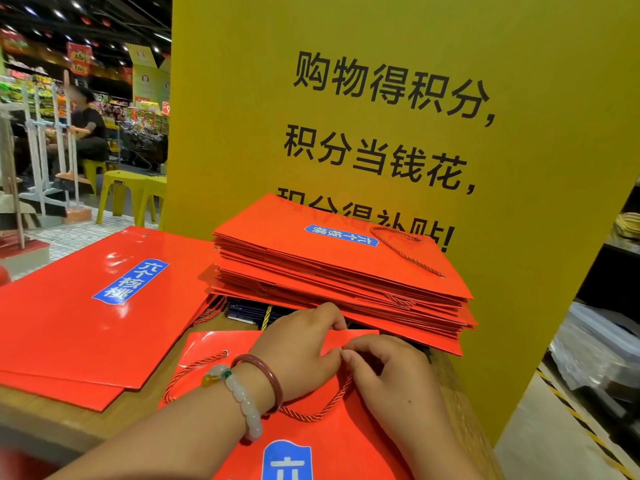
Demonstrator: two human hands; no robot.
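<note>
Red bag [311,434] lay flat on tabletop [450,386], close to you, just before bag stack [332,271]. L hand [304,344] & R hand [388,372]: fingers pinched its top edge, tips meeting. Best bet, imo: you needed edge pinned w/ L, rope handle [311,415] slack, no creasing.

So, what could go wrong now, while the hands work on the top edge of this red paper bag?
Both the left hand and the right hand pinch the top edge of the red paper bag; a hard pull might crease or tear it. The rope handle lies loose under the left wrist and could snag on the bracelets.
</note>
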